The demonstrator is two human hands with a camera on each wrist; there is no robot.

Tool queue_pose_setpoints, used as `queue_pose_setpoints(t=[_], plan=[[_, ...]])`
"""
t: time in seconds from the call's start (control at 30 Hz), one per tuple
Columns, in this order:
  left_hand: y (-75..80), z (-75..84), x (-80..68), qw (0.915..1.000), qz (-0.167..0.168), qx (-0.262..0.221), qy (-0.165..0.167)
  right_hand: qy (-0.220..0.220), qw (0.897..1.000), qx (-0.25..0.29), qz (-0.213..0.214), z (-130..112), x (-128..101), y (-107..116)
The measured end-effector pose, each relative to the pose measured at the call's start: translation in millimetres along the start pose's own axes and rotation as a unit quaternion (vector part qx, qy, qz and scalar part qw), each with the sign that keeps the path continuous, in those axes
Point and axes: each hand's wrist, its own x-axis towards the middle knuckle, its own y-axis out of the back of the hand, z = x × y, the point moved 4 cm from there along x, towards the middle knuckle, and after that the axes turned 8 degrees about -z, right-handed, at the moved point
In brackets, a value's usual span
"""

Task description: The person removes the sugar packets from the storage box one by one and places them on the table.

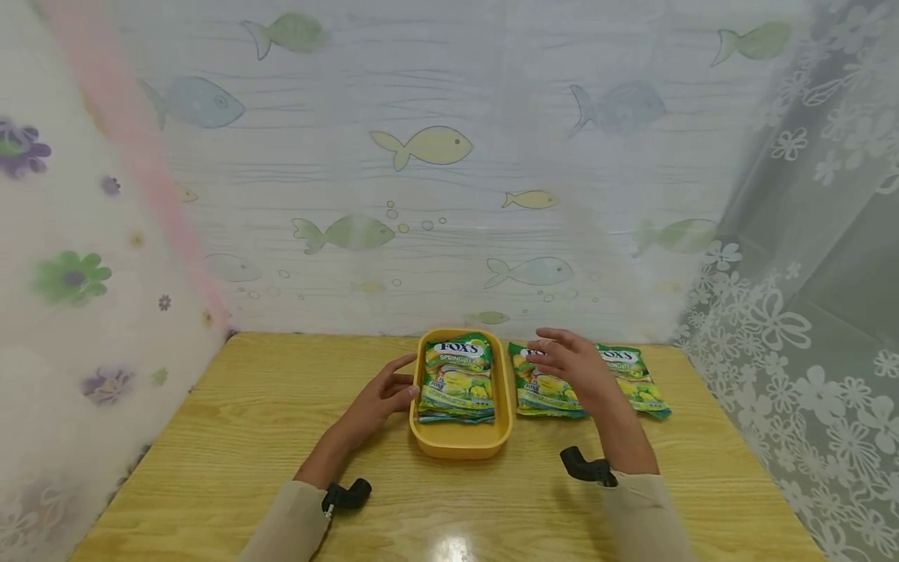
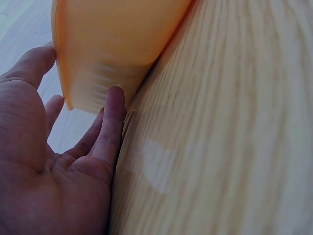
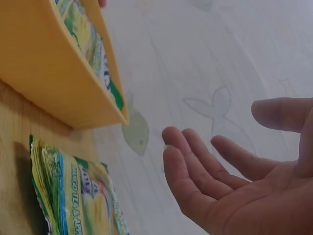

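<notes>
A yellow plastic tub (image 1: 460, 451) stands on the table with green Fox's Spring Tea candy bags (image 1: 460, 378) stacked flat inside it. At the tub's left side is my left hand (image 1: 382, 398), its fingers extended and touching the outer wall, as the left wrist view also shows with the tub wall (image 2: 112, 44). My right hand (image 1: 572, 363) hovers right of the tub with loosely bent fingers and nothing in them. Below it lie two spots of candy bags: one bag (image 1: 548, 398) beside the tub, partly covered by the hand, and another bag (image 1: 642, 390) farther right.
The wooden table (image 1: 281, 437) ends at a white curtain (image 1: 435, 195) printed with fish. A flowered sheet (image 1: 77, 328) hangs at the left and a lace-patterned one (image 1: 794, 375) at the right. Each wrist wears a black camera mount (image 1: 347, 494).
</notes>
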Motion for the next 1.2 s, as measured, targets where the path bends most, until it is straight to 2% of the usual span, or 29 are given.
queue_pose_setpoints(t=[0.23, 0.5, 0.77, 1.03, 1.2], plan=[[0.7, -0.6, 0.2, 1.0, 0.001, 0.0, 0.001, -0.004, 1.0, 0.015, -0.024, -1.9, 5.5, -10.0], [0.8, -1.2, -0.2, 1.0, 0.002, -0.001, 0.001, -0.025, 0.997, 0.025, -0.074, -5.9, 13.8, -30.0], [0.1, -1.0, 0.7, 1.0, -0.001, -0.003, 0.0, -0.042, 0.994, 0.025, -0.097, -6.2, 20.1, -49.0], [-0.5, 1.8, 0.2, 1.0, 0.0, 0.001, -0.001, -0.066, 0.993, -0.015, -0.094, -1.4, 26.8, -69.9], [-0.7, 2.4, -0.4, 1.0, 0.001, 0.002, 0.0, -0.091, 0.994, -0.033, -0.058, 2.5, 30.3, -81.8]])
